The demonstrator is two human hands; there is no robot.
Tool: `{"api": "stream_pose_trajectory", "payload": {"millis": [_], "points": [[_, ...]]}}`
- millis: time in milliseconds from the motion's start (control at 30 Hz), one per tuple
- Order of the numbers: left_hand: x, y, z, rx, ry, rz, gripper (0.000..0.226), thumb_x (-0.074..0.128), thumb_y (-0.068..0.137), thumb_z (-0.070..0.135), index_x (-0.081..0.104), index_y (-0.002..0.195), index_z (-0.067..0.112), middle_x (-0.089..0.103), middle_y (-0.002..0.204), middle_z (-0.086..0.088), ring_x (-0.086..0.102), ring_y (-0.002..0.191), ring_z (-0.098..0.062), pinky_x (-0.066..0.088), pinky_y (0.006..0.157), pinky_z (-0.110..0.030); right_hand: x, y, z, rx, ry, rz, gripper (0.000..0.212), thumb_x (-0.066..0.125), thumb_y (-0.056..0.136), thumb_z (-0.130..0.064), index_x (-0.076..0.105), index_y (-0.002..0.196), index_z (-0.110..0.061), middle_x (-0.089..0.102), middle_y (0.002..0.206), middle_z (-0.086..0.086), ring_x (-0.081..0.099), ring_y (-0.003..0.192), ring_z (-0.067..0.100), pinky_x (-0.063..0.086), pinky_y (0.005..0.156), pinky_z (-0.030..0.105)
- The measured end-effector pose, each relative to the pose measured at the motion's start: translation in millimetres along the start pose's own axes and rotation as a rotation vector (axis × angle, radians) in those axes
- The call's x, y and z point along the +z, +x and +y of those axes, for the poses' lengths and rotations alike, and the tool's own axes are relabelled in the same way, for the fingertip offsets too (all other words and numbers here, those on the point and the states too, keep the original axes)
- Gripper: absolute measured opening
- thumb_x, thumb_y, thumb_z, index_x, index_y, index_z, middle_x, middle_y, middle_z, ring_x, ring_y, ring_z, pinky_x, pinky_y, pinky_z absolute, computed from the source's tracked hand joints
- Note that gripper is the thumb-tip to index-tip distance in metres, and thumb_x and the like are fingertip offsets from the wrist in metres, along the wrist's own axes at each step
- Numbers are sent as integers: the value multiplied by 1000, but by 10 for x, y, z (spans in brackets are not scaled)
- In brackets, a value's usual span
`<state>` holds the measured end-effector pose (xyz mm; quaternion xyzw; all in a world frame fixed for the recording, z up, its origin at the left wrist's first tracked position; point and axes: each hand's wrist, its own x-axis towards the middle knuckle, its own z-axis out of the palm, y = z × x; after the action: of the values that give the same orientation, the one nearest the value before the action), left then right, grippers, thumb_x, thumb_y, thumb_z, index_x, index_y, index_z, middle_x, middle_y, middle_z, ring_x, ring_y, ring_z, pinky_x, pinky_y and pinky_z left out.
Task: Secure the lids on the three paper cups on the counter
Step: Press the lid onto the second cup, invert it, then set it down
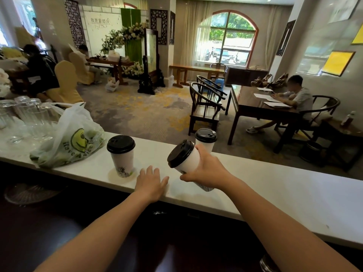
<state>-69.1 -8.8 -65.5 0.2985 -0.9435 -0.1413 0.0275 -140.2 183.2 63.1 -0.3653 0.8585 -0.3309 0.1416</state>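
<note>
Three white paper cups with black lids are at the white counter [275, 185]. The left cup [121, 156] stands upright on the counter. The far cup [205, 138] stands upright behind my right hand. My right hand [208, 169] grips the middle cup [185, 158] around its body and holds it tilted to the left, its lid on and its base just above the counter. My left hand [150, 183] rests flat on the counter's near edge, fingers spread, between the left cup and the tilted cup, holding nothing.
A plastic bag [68, 138] with a smiley print lies on the counter's left part. Several upturned drinking glasses [25, 116] stand at the far left. Beyond the counter is a room with wooden chairs, tables and seated people.
</note>
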Motion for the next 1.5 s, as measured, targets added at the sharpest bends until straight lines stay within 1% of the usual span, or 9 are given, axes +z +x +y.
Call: {"api": "stream_pose_trajectory", "payload": {"millis": [133, 267, 400, 600, 800, 1000, 1100, 1333, 1500], "points": [[214, 27, 7, -53, 66, -70, 76, 16, 97, 61, 14, 157, 14, 5, 167, -16, 0, 151, -43, 5, 122, -51, -34, -55, 28, -26, -47, -6, 84, 89, 67, -29, 39, 135, -36, 58, 116, -3, 61, 103, 22, 61, 82, 42], [230, 98, 15, -52, 102, -68, 78, 10, 96, 63, 1, 159, 18, -8, 167, -12, -12, 152, -39, -3, 123, -51, -99, 21, 66, -85, -212, 14, 87, 88, 62, -32, 41, 134, -43, 60, 122, -6, 60, 108, 22, 56, 92, 48], [275, 87, 14, -47, 125, -106, 78, 9, 95, 63, -4, 159, 20, -13, 167, -10, -15, 152, -38, -6, 123, -51, -184, 126, 66, -199, -518, 48, 84, 84, 69, -34, 39, 140, -38, 59, 127, 0, 56, 117, 28, 44, 105, 50], [223, 107, 9, -48, 112, -125, 77, 9, 96, 62, -5, 158, 20, -14, 167, -9, -17, 151, -37, -7, 122, -50, -305, 184, -309, -435, -1333, 112, 82, 75, 87, -24, 24, 151, -33, 38, 151, 19, 26, 145, 47, -1, 122, 65], [244, 101, 8, -60, 131, -138, 78, 8, 95, 63, -5, 158, 20, -15, 167, -9, -17, 151, -38, -7, 122, -51, -108, 135, -433, -638, -1813, -3, 58, 57, 100, -24, 31, 151, -21, 36, 153, 26, 24, 145, 53, -2, 120, 68], [261, 100, 31, -53, 134, -124, 77, 8, 95, 62, -4, 159, 20, -12, 167, -9, -15, 152, -37, -6, 122, -51, -77, 85, -392, -608, -1913, -77, 57, 52, 102, -28, 28, 153, -20, 35, 154, 25, 23, 145, 53, 0, 120, 67], [260, 105, 20, -42, 129, -120, 77, 8, 95, 62, -3, 159, 20, -12, 167, -9, -15, 152, -38, -5, 122, -51, -252, 82, -430, -520, -1701, 29, 71, 64, 94, -26, 27, 154, -22, 36, 151, 25, 26, 143, 51, 2, 120, 67], [232, 78, 7, -52, 121, -138, 76, 8, 95, 61, -5, 158, 21, -13, 167, -9, -16, 152, -37, -7, 123, -50, -536, 191, -291, -126, -144, 128, 89, 90, 67, -24, 40, 141, -30, 58, 126, 3, 55, 117, 27, 50, 99, 51], [213, 83, 15, -53, 137, -143, 76, 8, 95, 62, -5, 158, 21, -13, 167, -9, -16, 152, -37, -6, 123, -50, -308, 213, -67, 2, 420, 143, 83, 95, 63, -26, 48, 132, -30, 66, 122, -2, 63, 113, 21, 54, 93, 44]]}}
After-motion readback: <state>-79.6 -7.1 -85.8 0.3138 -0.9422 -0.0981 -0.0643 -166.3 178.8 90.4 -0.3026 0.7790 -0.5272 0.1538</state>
